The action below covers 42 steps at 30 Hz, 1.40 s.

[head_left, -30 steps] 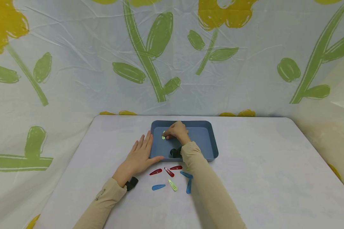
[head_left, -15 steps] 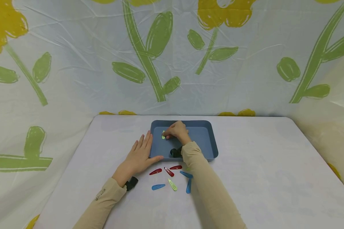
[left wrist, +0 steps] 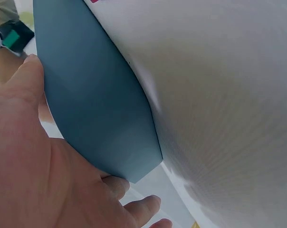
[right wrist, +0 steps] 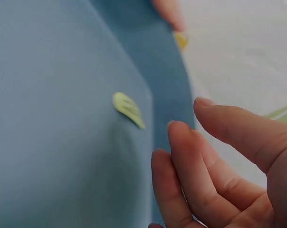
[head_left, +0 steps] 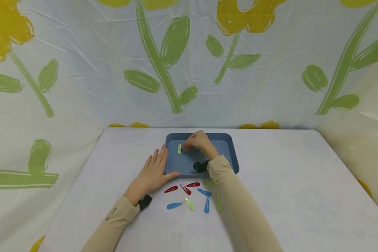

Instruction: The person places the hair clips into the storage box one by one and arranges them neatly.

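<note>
A light green snap hair clip (head_left: pixel 179 149) lies in the left part of a shallow blue tray (head_left: pixel 222 154). Just right of that clip is my right hand (head_left: pixel 200 141), over the tray; in the right wrist view its thumb and fingers are apart with nothing between them, and the green clip (right wrist: pixel 128 109) lies free on the tray floor. My left hand (head_left: pixel 154 169) rests with spread, straight fingers along the tray's left edge, its thumb at the front left corner. The left wrist view shows that hand (left wrist: pixel 62 166) against the tray's outer wall (left wrist: pixel 96 90).
In front of the tray, several hair clips lie scattered on the white table (head_left: pixel 286 182): red clips (head_left: pixel 186 189), blue clips (head_left: pixel 174 205) and green clips (head_left: pixel 189 203). One green clip (head_left: pixel 210 183) is partly behind the right sleeve (head_left: pixel 239 203). A flower-print cloth (head_left: pixel 113 52) hangs behind the table.
My right hand has let go of the green hair clip and drawn back a little to the right. Its sleeve now uncovers another green clip on the table. The left hand stays put.
</note>
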Tool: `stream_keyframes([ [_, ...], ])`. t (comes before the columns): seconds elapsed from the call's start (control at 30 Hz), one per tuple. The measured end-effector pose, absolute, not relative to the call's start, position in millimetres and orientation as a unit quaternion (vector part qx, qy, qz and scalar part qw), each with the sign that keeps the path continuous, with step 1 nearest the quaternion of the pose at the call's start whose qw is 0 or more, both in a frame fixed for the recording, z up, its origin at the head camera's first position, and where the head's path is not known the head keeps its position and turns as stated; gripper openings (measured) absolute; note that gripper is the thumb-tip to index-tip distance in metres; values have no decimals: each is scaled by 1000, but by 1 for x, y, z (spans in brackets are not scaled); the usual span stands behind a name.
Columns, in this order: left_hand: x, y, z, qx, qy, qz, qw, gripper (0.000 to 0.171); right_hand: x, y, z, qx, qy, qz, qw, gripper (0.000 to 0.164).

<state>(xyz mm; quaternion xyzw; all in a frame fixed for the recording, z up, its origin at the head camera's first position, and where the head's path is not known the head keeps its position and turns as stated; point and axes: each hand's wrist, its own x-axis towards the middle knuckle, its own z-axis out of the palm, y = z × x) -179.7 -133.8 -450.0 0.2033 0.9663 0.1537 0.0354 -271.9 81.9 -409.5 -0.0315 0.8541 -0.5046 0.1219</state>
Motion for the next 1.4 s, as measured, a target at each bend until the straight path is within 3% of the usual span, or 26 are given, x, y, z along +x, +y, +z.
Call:
stream_keyframes([
  [0.43, -179, -135, -447, 202, 967, 153, 31, 110, -238, 113, -363, -87, 850, -511, 97, 15],
  [0.7, -178, -135, -448, 198, 969, 148, 29, 109, -207, 135, -345, -114, 874, -471, 46, 15],
  [1.07, -178, -134, -448, 202, 968, 147, 28, 110, -163, 156, -345, -167, 890, -425, 1, 4],
  [1.4, -179, -132, -447, 203, 966, 153, 38, 108, -129, 167, -369, -205, 910, -359, 14, 7],
])
